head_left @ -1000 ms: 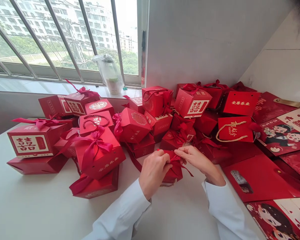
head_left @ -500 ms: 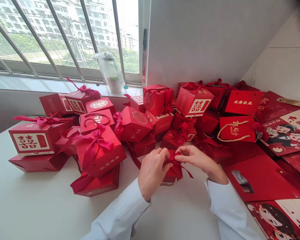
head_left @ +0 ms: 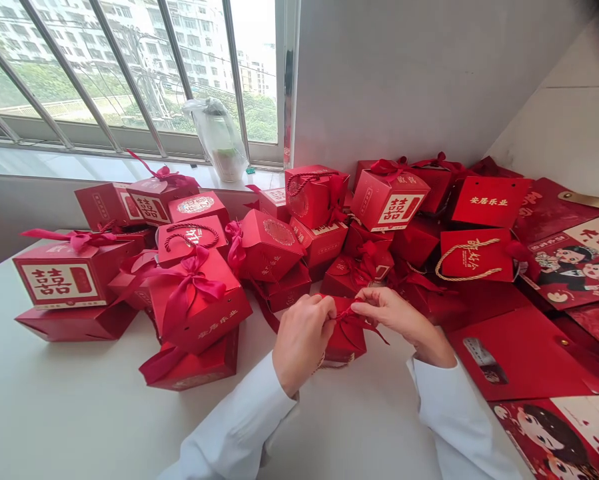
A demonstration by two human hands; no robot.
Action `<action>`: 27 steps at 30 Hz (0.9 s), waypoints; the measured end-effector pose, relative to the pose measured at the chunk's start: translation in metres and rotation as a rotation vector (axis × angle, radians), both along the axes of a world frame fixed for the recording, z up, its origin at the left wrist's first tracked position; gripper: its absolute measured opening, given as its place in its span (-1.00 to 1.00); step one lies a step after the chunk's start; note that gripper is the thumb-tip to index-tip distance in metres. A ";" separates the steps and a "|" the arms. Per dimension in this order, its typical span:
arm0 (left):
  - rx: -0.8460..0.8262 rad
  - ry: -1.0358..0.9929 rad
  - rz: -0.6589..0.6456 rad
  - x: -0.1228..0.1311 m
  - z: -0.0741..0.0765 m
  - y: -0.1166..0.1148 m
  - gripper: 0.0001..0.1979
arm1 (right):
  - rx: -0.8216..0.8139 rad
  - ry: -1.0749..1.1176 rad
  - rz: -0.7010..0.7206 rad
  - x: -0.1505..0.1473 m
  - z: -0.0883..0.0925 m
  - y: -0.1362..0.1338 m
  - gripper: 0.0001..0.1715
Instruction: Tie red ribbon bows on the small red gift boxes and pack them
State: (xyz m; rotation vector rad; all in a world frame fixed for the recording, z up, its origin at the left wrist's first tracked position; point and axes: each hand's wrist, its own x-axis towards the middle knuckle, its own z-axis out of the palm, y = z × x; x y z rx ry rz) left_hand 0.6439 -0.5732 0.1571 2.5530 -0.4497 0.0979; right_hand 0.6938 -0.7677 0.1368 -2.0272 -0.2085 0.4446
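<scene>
A small red gift box (head_left: 348, 341) sits on the white table between my hands, with a red ribbon (head_left: 348, 316) across its top. On the left side, my left hand (head_left: 305, 340) is closed, its fingertips pinching the ribbon and covering part of the box's left side. My right hand (head_left: 399, 321) pinches the ribbon between thumb and fingers at the right. The ribbon is stretched in the short gap between both hands, and a loose ribbon end hangs at the right. A bit of twisted cord shows at the box's lower edge.
Many red boxes with bows (head_left: 194, 293) are piled to the left and behind on the white table (head_left: 104, 407). Flat red bags and cards (head_left: 522, 347) lie at the right. A plastic-wrapped cup (head_left: 228, 157) stands on the sill by the barred window.
My hands have drawn slightly apart, and more of the ribbon shows stretched between them. The view has shifted a little.
</scene>
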 end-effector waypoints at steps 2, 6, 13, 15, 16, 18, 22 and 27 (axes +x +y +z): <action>-0.048 -0.022 0.045 0.001 0.001 0.002 -0.96 | 0.030 0.005 0.021 -0.001 0.001 0.000 -0.64; -0.106 -0.025 0.176 0.008 0.000 0.008 -0.80 | 0.101 0.034 0.072 -0.002 0.002 0.000 -0.68; -0.174 0.142 0.021 0.021 -0.007 0.017 -0.78 | 0.125 0.016 0.080 -0.002 0.000 0.002 -0.82; -0.218 0.148 0.035 0.024 -0.009 0.016 -0.76 | 0.111 -0.025 0.085 -0.002 0.000 0.003 -0.85; -0.240 0.152 0.047 0.025 -0.009 0.016 -0.74 | 0.100 -0.042 0.084 -0.002 0.000 0.003 -0.85; -0.287 0.173 0.064 0.028 -0.011 0.015 -0.73 | 0.074 -0.066 0.079 -0.003 0.000 0.002 -0.82; -0.354 0.220 0.072 0.032 -0.015 0.017 -0.72 | 0.056 -0.057 0.057 -0.003 0.002 0.003 -0.77; -0.381 0.220 0.096 0.035 -0.021 0.017 -0.73 | 0.063 -0.004 0.009 -0.005 0.006 0.005 -0.76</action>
